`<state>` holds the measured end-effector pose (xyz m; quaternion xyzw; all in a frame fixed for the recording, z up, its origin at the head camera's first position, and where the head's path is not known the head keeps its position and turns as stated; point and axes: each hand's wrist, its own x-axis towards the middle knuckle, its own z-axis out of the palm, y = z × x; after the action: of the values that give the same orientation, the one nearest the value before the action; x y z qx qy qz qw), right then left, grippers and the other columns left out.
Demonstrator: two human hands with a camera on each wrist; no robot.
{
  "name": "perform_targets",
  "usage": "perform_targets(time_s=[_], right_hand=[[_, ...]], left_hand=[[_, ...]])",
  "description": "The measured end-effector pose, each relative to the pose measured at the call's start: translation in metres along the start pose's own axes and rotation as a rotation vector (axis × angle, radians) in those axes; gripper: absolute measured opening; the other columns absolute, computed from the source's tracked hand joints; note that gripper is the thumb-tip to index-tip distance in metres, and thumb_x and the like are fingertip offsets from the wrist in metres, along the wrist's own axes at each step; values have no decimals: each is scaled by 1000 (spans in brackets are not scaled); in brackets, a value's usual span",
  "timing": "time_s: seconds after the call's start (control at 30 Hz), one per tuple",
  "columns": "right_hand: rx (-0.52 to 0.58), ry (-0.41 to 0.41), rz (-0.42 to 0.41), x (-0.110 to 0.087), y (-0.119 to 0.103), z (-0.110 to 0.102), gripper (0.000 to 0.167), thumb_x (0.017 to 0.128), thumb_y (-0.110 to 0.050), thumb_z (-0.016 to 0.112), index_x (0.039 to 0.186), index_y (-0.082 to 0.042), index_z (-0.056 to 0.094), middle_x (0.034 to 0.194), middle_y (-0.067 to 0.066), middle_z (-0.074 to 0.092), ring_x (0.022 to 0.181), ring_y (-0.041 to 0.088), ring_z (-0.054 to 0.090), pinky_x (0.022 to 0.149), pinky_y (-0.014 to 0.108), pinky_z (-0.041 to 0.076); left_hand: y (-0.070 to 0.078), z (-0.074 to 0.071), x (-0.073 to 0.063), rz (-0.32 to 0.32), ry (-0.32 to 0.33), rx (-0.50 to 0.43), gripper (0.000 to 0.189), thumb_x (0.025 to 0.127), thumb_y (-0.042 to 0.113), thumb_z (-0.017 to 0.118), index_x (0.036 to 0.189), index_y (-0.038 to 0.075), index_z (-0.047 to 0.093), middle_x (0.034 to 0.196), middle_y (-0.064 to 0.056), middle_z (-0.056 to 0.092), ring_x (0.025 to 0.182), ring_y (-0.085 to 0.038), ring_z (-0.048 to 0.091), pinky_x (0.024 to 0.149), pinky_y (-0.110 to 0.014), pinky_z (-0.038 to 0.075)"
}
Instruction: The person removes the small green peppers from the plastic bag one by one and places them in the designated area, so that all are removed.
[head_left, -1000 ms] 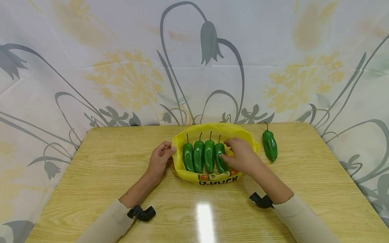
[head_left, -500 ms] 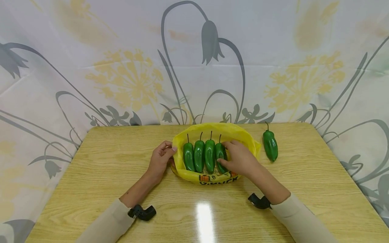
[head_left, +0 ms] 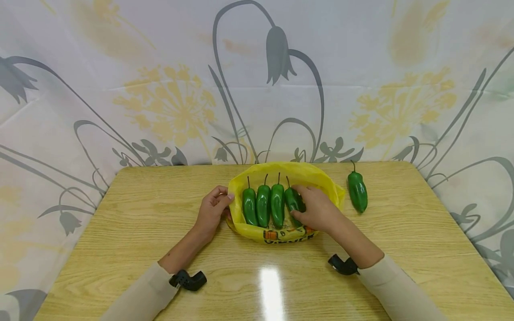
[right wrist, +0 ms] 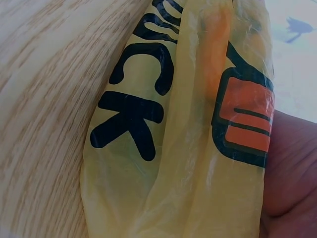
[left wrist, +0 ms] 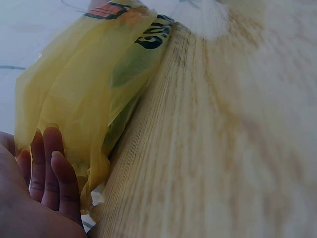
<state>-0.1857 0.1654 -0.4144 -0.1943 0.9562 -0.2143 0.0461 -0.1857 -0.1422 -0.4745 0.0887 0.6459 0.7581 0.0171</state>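
Note:
A yellow plastic bag (head_left: 289,168) with printed lettering lies with its mouth spread wide. Several glossy green chili peppers (head_left: 263,206) sit side by side in it, stems pointing to the back. My left hand (head_left: 211,213) pinches the bag's left rim, thumb over the edge; in the left wrist view its fingers (left wrist: 52,144) lie against the outside of the plastic. Inside the bag, my right hand (head_left: 318,209) grips the rightmost pepper (head_left: 292,199), fingers near its top and thumb near its lower end. In the right wrist view the bag wall (right wrist: 173,198) hides most of that hand.
One more green chili pepper (head_left: 357,192) lies on the wooden table (head_left: 160,187), right of the bag. A patterned cloth wall (head_left: 180,102) rises behind the table's back edge.
My right hand has shifted left and closed round the rightmost pepper, whose stem end now leans slightly left. The left hand stays at the bag's rim.

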Motion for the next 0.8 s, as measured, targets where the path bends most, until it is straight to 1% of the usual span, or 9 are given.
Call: perform_targets(time_s=[0.23, 0.5, 0.8], right_hand=[[6, 3, -3, 1, 2, 0, 72, 90, -15, 84, 150, 5, 48, 132, 29, 65, 117, 47, 64, 95, 58, 57], [28, 14, -1, 1, 3, 1, 64, 92, -11, 82, 147, 3, 51, 126, 26, 68, 112, 44, 67, 91, 56, 58], [44, 28, -4, 2, 3, 0, 64, 92, -9, 82, 146, 2, 51, 119, 24, 69, 105, 39, 68, 85, 52, 59]], left_hand=[[1, 1, 0, -11, 2, -4, 18, 107, 10, 59, 116, -6, 57, 84, 2, 71, 67, -11, 62, 60, -25, 54], [2, 1, -1, -16, 7, -5, 18, 107, 9, 59, 116, -7, 56, 83, 2, 70, 66, -11, 62, 60, -24, 53], [1, 1, 0, -13, 8, 0, 19, 107, 10, 59, 116, -7, 56, 84, 2, 71, 66, -11, 61, 60, -24, 53]])
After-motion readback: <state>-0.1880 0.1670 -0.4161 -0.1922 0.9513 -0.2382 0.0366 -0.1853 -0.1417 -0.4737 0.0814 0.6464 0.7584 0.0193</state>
